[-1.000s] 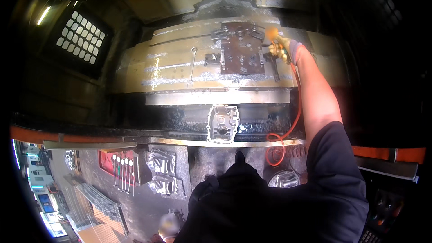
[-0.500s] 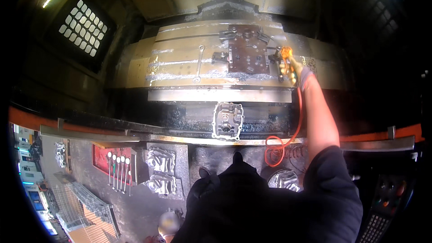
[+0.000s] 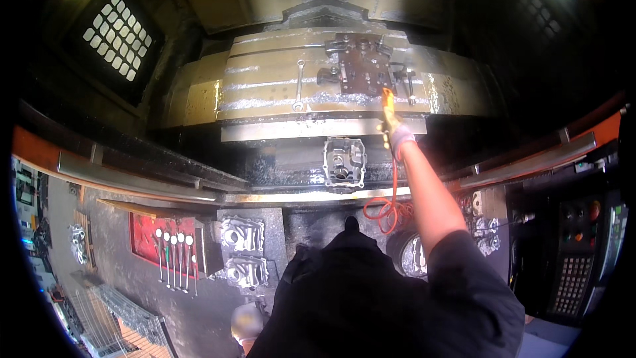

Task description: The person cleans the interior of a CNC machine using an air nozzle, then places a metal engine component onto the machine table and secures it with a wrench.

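My right hand (image 3: 389, 122), in a yellowish glove with a grey cuff, reaches over the front of the machine table (image 3: 262, 96). Its fingers are wrapped round an orange air blow gun (image 3: 387, 95), fed by a red hose (image 3: 395, 182) that hangs down along my forearm. The gun is at the near right corner of a brown fixture plate (image 3: 364, 74) with clamps around it. Low on the left beside my body is my gloved left hand (image 3: 246, 320); its fingers are too unclear to read. A cast metal housing (image 3: 345, 162) sits below the table's front edge.
A combination wrench (image 3: 299, 85) lies on the table. Two castings (image 3: 244, 235) rest on a stand left of my feet, beside a red tray (image 3: 142, 235) with several dial gauges. The control panel (image 3: 575, 252) stands at right. The machine's sill (image 3: 291, 197) crosses before me.
My right hand has moved left and nearer with the blow gun, from the right-hand clamp to the plate's near corner. The hose has swung along, and the whole view has shifted.
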The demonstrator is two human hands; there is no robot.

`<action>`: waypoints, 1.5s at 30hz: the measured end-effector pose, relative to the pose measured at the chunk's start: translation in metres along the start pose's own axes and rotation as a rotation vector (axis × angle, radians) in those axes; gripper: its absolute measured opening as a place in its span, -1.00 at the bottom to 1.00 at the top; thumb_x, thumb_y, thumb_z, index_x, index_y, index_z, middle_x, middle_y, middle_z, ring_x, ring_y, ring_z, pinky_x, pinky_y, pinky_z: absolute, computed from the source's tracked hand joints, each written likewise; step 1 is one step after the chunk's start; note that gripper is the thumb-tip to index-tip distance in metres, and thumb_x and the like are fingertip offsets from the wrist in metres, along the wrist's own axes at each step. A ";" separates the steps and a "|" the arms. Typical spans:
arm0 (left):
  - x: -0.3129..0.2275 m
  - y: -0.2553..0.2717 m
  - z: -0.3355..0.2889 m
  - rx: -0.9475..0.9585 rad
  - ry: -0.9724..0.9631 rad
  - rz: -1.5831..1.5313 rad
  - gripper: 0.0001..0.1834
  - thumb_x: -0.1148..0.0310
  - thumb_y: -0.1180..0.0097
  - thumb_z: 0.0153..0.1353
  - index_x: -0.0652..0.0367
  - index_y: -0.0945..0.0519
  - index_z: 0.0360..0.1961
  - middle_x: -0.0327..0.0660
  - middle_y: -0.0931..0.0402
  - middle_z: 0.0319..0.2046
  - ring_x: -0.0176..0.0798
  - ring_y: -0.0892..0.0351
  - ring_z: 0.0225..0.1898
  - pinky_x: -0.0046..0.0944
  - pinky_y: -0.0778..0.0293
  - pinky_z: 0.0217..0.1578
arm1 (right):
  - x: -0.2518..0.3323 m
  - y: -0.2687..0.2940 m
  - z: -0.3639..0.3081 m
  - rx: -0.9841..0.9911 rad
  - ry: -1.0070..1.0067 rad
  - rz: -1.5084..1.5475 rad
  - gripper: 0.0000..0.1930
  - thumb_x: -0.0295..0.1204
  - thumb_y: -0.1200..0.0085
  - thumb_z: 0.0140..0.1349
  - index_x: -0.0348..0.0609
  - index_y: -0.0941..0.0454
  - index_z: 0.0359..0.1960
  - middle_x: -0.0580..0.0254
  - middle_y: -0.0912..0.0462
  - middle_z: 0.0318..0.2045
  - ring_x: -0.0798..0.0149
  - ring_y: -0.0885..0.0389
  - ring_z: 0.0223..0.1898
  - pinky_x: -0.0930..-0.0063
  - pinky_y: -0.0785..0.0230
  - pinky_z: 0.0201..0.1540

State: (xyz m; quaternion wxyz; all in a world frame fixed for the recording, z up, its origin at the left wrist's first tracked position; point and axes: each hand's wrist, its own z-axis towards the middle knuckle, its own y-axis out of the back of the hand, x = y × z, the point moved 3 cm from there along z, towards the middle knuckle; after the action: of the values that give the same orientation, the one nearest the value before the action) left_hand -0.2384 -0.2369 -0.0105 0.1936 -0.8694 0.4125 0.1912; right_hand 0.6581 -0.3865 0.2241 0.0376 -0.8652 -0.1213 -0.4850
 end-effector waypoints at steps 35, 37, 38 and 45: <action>0.048 -0.020 -0.061 -0.047 -0.090 -0.009 -0.43 -0.15 0.09 0.43 0.13 -0.68 -0.02 -0.18 -0.71 0.04 -0.11 -0.70 0.06 0.01 -0.62 0.12 | 0.209 0.055 0.179 0.269 0.012 -0.407 -0.40 0.24 0.10 0.48 -0.09 -0.61 -0.17 0.33 -0.71 -0.48 0.46 -0.39 -0.75 0.52 -0.21 -0.74; 0.049 -0.024 -0.060 -0.041 -0.090 -0.008 -0.44 -0.15 0.08 0.43 0.13 -0.68 -0.02 -0.18 -0.71 0.04 -0.11 -0.70 0.06 0.01 -0.62 0.12 | 0.208 0.068 0.188 0.238 -0.037 -0.389 -0.39 0.25 0.10 0.48 -0.12 -0.60 -0.14 0.33 -0.72 -0.46 0.47 -0.39 -0.76 0.51 -0.20 -0.75; 0.050 -0.025 -0.058 -0.040 -0.085 -0.007 -0.44 -0.15 0.08 0.42 0.13 -0.68 -0.02 -0.18 -0.71 0.04 -0.11 -0.70 0.06 0.01 -0.62 0.12 | 0.203 0.074 0.193 0.253 -0.003 -0.373 -0.33 0.31 0.09 0.45 -0.15 -0.60 -0.11 0.31 -0.72 -0.46 0.50 -0.41 -0.76 0.53 -0.21 -0.76; 0.039 -0.026 -0.044 -0.025 -0.085 -0.004 -0.44 -0.15 0.07 0.42 0.13 -0.68 -0.02 -0.17 -0.71 0.04 -0.10 -0.70 0.06 0.00 -0.62 0.12 | 0.146 0.086 0.166 0.265 -0.056 -0.181 -0.35 0.28 0.17 0.48 -0.10 -0.60 -0.09 0.29 -0.74 -0.44 0.53 -0.38 -0.77 0.59 -0.20 -0.78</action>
State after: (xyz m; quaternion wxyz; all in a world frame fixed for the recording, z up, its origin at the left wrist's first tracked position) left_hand -0.1877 -0.2688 0.0129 0.2005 -0.8636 0.3999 0.2325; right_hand 0.8903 -0.4136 0.2647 0.1039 -0.8514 -0.2627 -0.4419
